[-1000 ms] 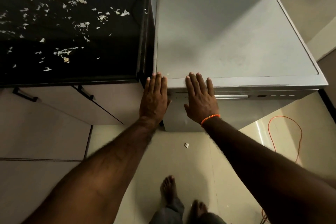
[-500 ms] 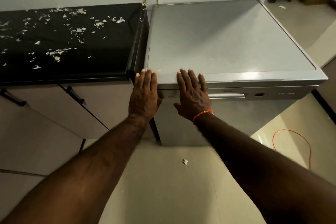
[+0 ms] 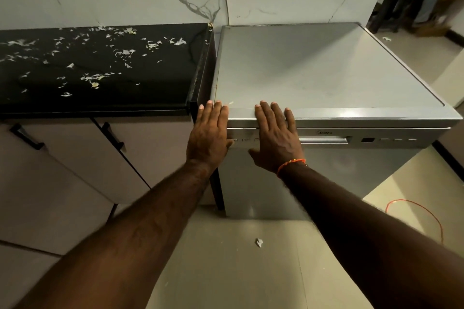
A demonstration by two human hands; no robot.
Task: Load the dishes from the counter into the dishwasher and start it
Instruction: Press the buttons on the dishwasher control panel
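left hand (image 3: 209,133) and right hand (image 3: 275,138): fingers straight, laid flat on dishwasher (image 3: 326,70) front edge, nothing held | door shut | risk: control buttons (image 3: 244,140) may be pressed unintentionally by the palms

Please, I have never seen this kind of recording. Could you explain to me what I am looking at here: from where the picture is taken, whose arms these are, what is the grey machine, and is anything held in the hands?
The picture comes from a camera worn on a person's head, looking forward and down, so the two arms are that person's own. The left hand and the right hand lie flat, fingers straight, against the front top edge of a grey dishwasher. They hold nothing. An orange thread is tied around the right wrist. The dishwasher's door appears closed; its handle and small buttons run along the front strip. To the left stands a black counter strewn with small pale scraps; no dishes show on it. Below it are cupboard doors with black handles. On the floor lie a crumpled bit of paper and an orange cable.
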